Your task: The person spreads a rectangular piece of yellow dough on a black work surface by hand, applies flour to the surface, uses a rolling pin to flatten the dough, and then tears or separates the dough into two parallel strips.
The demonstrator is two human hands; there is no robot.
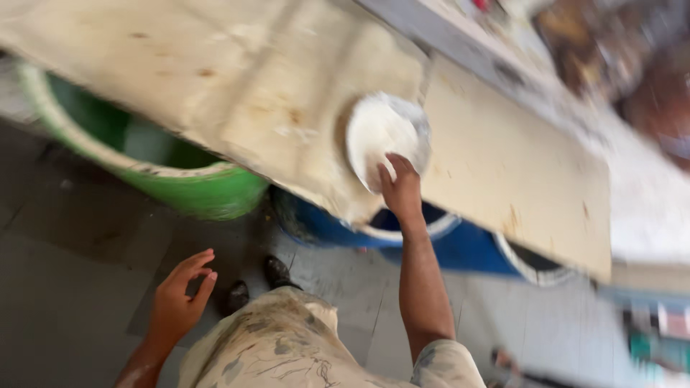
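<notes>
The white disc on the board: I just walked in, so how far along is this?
Done: the white disc lies flat on the wooden board. In hand: the right hand touches its near edge; the left hand hangs free, open. Left: the disc is not yet lifted; blur hides more.

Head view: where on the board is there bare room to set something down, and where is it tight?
The board is bare left of the white disc, above the green drum. The right panel is bare too, over the blue drums. It is tight at the disc, where the right hand rests. The left hand hangs free over the floor.
</notes>
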